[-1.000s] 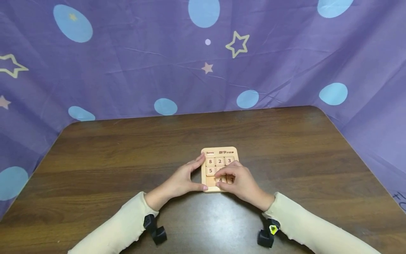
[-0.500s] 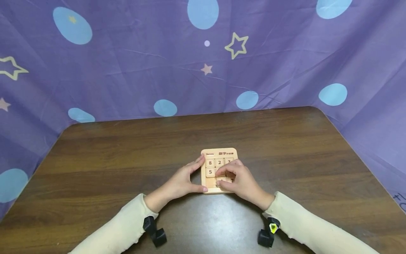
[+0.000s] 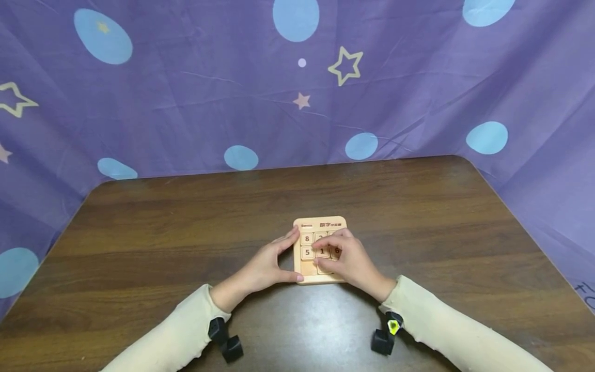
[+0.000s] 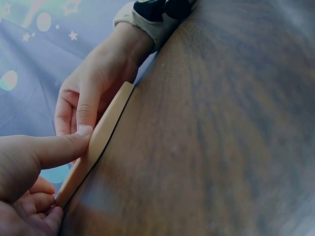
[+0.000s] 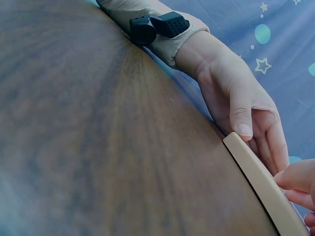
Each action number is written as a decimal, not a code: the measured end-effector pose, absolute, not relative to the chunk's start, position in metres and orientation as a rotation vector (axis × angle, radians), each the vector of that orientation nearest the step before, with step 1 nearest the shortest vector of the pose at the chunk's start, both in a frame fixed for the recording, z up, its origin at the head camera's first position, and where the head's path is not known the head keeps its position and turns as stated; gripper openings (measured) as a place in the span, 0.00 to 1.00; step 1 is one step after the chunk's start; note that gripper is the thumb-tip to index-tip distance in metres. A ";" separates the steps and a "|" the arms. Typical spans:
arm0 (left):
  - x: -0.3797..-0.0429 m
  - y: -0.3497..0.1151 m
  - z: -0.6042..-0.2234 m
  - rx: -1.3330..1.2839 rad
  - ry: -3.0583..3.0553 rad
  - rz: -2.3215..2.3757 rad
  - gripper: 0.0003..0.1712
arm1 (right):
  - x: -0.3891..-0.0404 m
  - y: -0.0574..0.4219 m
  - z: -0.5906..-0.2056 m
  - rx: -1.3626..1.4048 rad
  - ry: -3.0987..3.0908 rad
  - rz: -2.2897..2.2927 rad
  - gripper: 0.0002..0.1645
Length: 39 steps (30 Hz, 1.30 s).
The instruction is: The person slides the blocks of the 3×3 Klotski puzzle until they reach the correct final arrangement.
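Observation:
A wooden number slide puzzle (image 3: 309,221) lies flat on the table. My left hand (image 3: 262,266) holds its left side, thumb at the near corner and fingers spread along the edge up to the far corner. Over the tiles, my right hand (image 3: 350,261) has thumb and index finger apart, their tips by the tile 1 (image 3: 322,251). Tiles 8 (image 3: 307,238) and 5 (image 3: 307,252) show on the left, above a vacant slot at the near left. The right hand hides much of the near row and the far right tile. Both wrist views show the puzzle edge-on (image 4: 104,125).
The brown wooden table (image 3: 186,217) stretches around the puzzle, with rounded far corners. Behind it hangs a purple curtain (image 3: 186,103) with stars and blue ovals. Black wrist cameras (image 3: 383,338) sit at both cream sleeves (image 3: 446,320).
My right hand has shifted slightly away from me over the tiles. Tiles 1 and 6 in the middle row now show, while the near tiles are more covered. The left hand stays put.

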<state>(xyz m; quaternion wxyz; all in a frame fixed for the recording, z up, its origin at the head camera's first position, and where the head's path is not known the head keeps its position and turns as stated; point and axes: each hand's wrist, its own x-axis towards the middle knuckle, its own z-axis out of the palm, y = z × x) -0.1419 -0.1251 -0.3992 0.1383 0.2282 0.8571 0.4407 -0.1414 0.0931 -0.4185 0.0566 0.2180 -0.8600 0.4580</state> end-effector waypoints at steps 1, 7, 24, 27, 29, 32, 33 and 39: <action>-0.142 -0.125 -0.399 0.660 2.480 1.275 0.54 | -0.141 0.093 -0.418 0.663 -2.609 1.388 0.16; -0.142 -0.126 -0.399 0.665 2.484 1.272 0.54 | -0.141 0.094 -0.418 0.693 -2.614 1.405 0.15; -0.143 -0.125 -0.399 0.668 2.485 1.275 0.55 | -0.140 0.096 -0.419 0.769 -2.630 1.477 0.11; -0.143 -0.126 -0.398 0.664 2.486 1.273 0.55 | -0.140 0.096 -0.419 0.786 -2.628 1.488 0.11; -0.143 -0.126 -0.398 0.666 2.488 1.270 0.55 | -0.140 0.096 -0.418 0.792 -2.628 1.500 0.11; -0.143 -0.126 -0.398 0.671 2.490 1.268 0.55 | -0.140 0.097 -0.418 0.802 -2.625 1.509 0.11; -0.143 -0.126 -0.398 0.671 2.490 1.267 0.55 | -0.140 0.097 -0.418 0.803 -2.626 1.512 0.11; -0.142 -0.126 -0.398 0.666 2.482 1.274 0.55 | -0.140 0.097 -0.418 0.762 -2.607 1.566 0.11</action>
